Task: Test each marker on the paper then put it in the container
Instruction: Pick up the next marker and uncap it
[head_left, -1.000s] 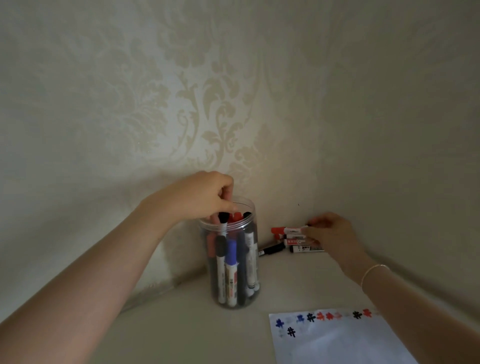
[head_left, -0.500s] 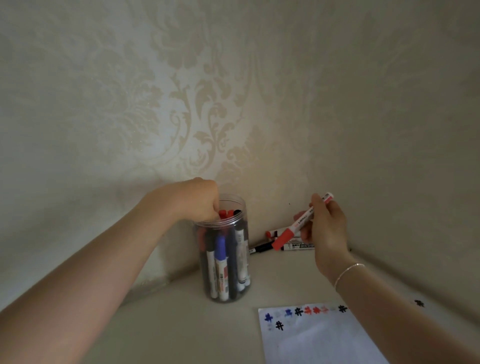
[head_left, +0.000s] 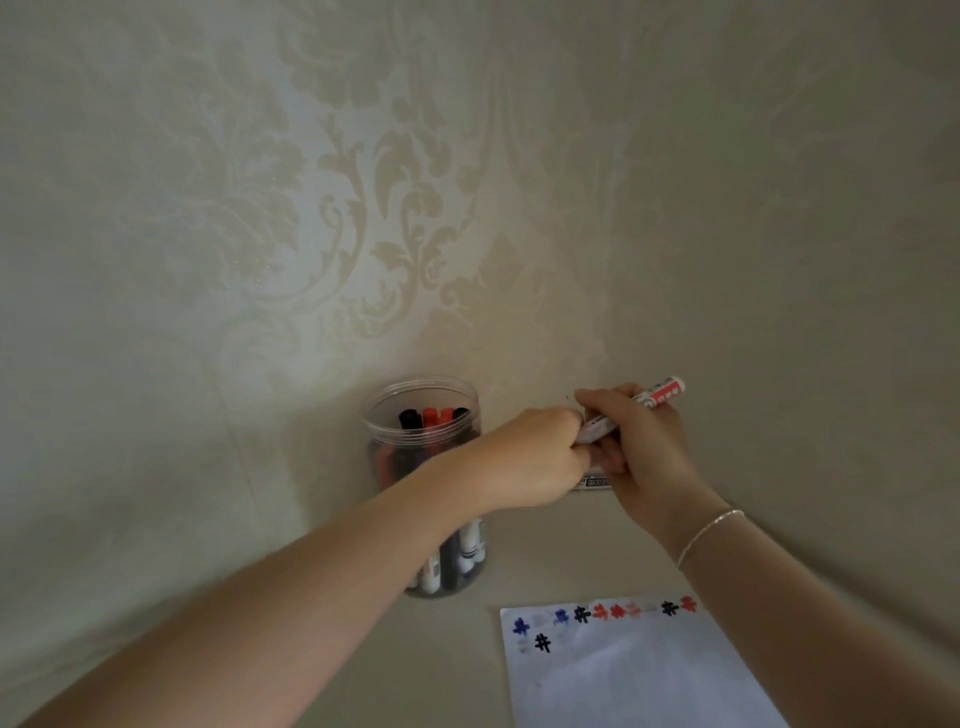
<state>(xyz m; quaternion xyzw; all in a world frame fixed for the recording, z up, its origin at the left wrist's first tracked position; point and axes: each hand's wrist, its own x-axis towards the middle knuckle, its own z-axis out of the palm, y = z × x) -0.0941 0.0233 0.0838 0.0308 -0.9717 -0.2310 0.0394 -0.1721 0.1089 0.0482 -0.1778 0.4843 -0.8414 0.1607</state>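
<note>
Damask-patterned wallpaper in pale cream fills most of the view, and a beige tabletop is set into the corner beneath it. A red marker is held up above the table between both hands: the right hand is wrapped round its barrel, while the left hand is clenched over the end nearest it, where the cap would be, though that end is hidden inside the fist. From this it is judged that the cap is being pulled off so the marker can be tried. A clear plastic container stands just to the left of the hands, partly covered by the left forearm, and several black, red and blue markers are already stood upright in it. A sheet of white paper lies near the front edge, and a row of blue, black and red test marks is drawn along its top, so a good share of the testing is taken to be done. At least one more marker can be glimpsed lying behind the hands by the wall; how many remain cannot be told. A thin bracelet is worn on the right wrist.
</note>
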